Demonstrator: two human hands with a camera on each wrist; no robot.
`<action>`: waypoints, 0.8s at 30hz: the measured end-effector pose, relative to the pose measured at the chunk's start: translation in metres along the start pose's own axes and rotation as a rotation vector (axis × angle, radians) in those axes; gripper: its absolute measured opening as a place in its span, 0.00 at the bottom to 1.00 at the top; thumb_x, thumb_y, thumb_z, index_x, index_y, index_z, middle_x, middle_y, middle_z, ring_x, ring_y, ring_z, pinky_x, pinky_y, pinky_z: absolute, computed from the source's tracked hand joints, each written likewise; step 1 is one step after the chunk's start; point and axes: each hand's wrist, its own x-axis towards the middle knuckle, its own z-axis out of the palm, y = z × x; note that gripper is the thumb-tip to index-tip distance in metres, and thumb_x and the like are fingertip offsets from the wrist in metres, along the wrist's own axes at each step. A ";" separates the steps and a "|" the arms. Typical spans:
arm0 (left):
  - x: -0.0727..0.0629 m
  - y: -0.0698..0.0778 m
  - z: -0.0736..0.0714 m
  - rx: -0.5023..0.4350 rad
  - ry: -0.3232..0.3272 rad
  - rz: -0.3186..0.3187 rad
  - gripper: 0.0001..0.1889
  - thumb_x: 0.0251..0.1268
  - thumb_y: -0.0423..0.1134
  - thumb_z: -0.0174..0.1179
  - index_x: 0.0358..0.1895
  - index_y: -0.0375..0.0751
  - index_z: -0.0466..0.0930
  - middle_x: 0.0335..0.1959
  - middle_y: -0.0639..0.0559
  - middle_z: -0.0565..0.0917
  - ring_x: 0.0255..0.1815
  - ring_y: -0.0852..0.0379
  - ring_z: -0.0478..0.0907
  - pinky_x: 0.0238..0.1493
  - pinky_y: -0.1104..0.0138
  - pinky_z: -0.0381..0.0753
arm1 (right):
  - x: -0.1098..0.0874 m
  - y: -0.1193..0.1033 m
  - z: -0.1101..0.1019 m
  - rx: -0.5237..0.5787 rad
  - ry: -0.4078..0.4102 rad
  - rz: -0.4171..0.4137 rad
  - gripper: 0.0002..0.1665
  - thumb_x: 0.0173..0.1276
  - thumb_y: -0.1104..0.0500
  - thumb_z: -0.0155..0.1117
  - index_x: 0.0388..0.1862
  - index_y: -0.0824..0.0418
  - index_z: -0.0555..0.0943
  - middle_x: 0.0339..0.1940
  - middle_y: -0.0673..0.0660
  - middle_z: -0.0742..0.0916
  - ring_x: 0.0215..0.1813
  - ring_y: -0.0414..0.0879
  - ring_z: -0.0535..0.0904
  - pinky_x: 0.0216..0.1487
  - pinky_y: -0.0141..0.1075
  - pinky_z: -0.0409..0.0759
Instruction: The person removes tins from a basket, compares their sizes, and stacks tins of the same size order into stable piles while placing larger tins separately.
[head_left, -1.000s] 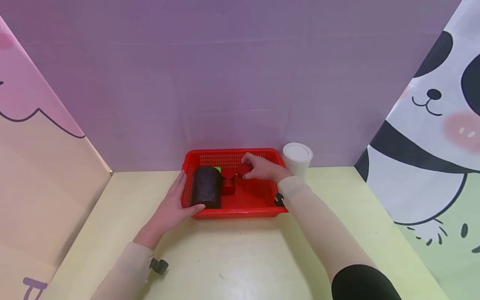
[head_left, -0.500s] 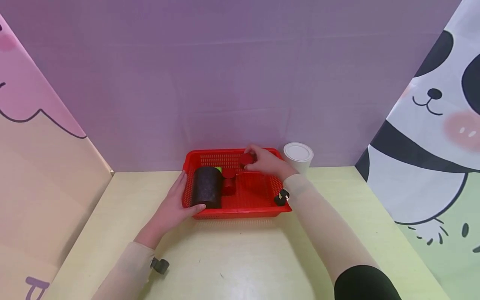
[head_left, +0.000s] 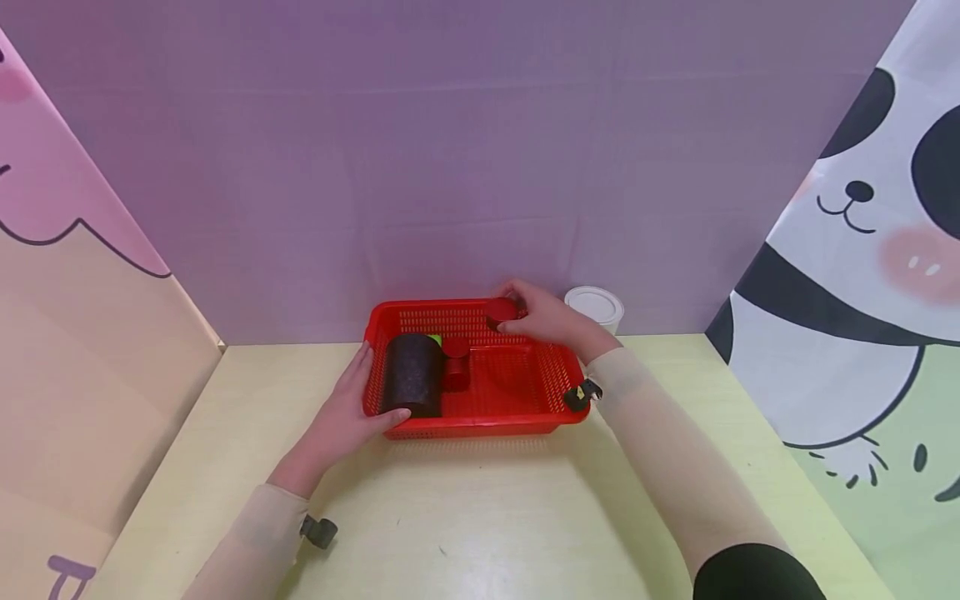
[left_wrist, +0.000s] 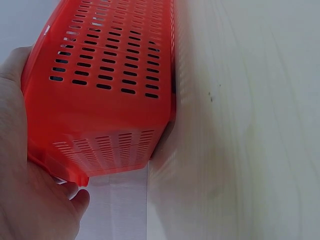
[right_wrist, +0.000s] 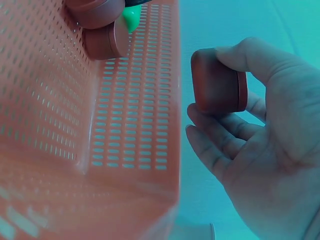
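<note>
A red plastic basket (head_left: 480, 427) with slotted sides stands on the table against the wall. My left hand (head_left: 345, 414) grips its front left corner, thumb over the front rim and fingers along the left side. My right hand (head_left: 551, 317) pinches a small red jar (head_left: 501, 312) with a round lid between thumb and fingers, at the back rim. In the right wrist view, the jar (right_wrist: 217, 80) appears beyond the rim, apart from the basket wall. Inside the basket are a dark cylinder (head_left: 413, 375), red round containers (head_left: 456, 367) and a green piece (head_left: 436, 339) partly hidden.
A white lidded canister (head_left: 595, 307) stands behind the basket's right end, partly covered by my right hand. The purple wall (head_left: 465, 192) rises right behind the basket. Pale tabletop (head_left: 465, 517) extends in front.
My right hand has carried the red jar up and back, from inside the basket to its back rim. My left hand has stayed on the corner.
</note>
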 end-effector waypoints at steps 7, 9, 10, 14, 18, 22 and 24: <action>0.000 -0.001 0.002 -0.004 -0.007 -0.007 0.70 0.61 0.65 0.79 0.93 0.46 0.38 0.94 0.46 0.42 0.92 0.37 0.43 0.76 0.34 0.72 | -0.022 -0.002 -0.008 0.052 0.048 -0.013 0.28 0.73 0.62 0.76 0.68 0.59 0.77 0.56 0.59 0.87 0.57 0.55 0.83 0.61 0.47 0.86; 0.000 -0.001 0.002 -0.009 -0.007 -0.011 0.70 0.60 0.65 0.80 0.94 0.47 0.38 0.94 0.47 0.42 0.92 0.38 0.44 0.76 0.34 0.73 | -0.027 -0.003 -0.009 0.062 0.066 -0.019 0.28 0.73 0.62 0.77 0.68 0.59 0.77 0.57 0.59 0.87 0.58 0.55 0.83 0.61 0.47 0.86; 0.000 -0.001 0.001 -0.013 -0.005 -0.012 0.71 0.59 0.65 0.80 0.94 0.48 0.38 0.94 0.48 0.42 0.92 0.38 0.43 0.76 0.34 0.73 | -0.030 -0.003 -0.010 0.061 0.074 -0.022 0.29 0.73 0.62 0.77 0.68 0.60 0.77 0.57 0.60 0.87 0.58 0.55 0.83 0.61 0.47 0.86; -0.001 -0.001 0.001 -0.022 -0.001 -0.003 0.71 0.59 0.66 0.79 0.93 0.46 0.38 0.94 0.47 0.42 0.92 0.38 0.43 0.77 0.34 0.71 | -0.039 -0.002 -0.013 0.055 0.108 -0.023 0.30 0.73 0.62 0.77 0.70 0.61 0.77 0.58 0.61 0.86 0.60 0.56 0.83 0.61 0.48 0.85; 0.000 -0.001 0.001 -0.021 -0.001 0.005 0.71 0.59 0.67 0.79 0.93 0.46 0.39 0.94 0.48 0.42 0.92 0.38 0.43 0.77 0.34 0.71 | -0.047 0.001 -0.018 0.025 0.158 -0.008 0.30 0.73 0.61 0.77 0.70 0.61 0.76 0.59 0.60 0.86 0.61 0.56 0.82 0.60 0.47 0.85; 0.001 -0.002 0.000 -0.022 -0.007 0.005 0.71 0.59 0.68 0.79 0.93 0.46 0.39 0.94 0.48 0.42 0.92 0.38 0.43 0.77 0.34 0.71 | -0.057 0.006 -0.021 0.044 0.195 0.000 0.31 0.73 0.61 0.78 0.71 0.62 0.76 0.61 0.61 0.86 0.60 0.58 0.84 0.60 0.48 0.88; 0.001 -0.002 0.000 -0.024 -0.008 0.002 0.71 0.58 0.68 0.79 0.94 0.47 0.38 0.94 0.48 0.42 0.92 0.38 0.43 0.77 0.34 0.71 | -0.063 0.007 -0.022 0.059 0.213 0.004 0.32 0.73 0.61 0.78 0.71 0.62 0.77 0.61 0.62 0.87 0.58 0.59 0.85 0.58 0.46 0.89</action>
